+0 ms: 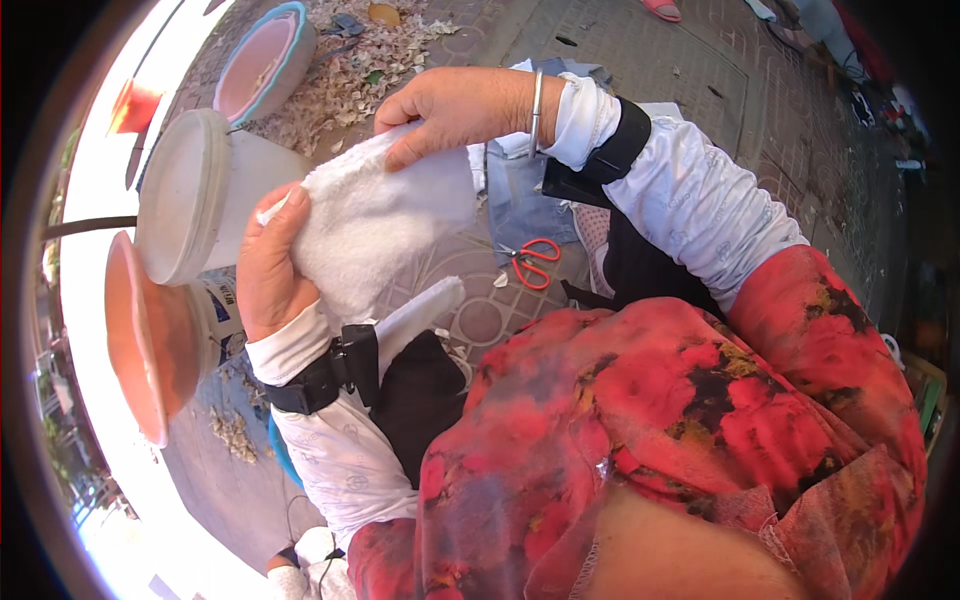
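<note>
A piece of white fluffy fabric is stretched between my two hands in front of me. My left hand pinches its left edge, thumb on top. Higher up and to the right, my right hand grips the upper edge between thumb and fingers; a metal bangle circles that wrist. Below the fabric, a long white strip lies near my lap. Red-handled scissors rest on the ground to the right, beside a piece of blue denim.
At the left stand a white plastic bucket and an orange basin. A pink basin with a light-blue rim is farther back, beside scattered pale scraps. Patterned paving spreads beyond. Black bands are strapped round both my forearms.
</note>
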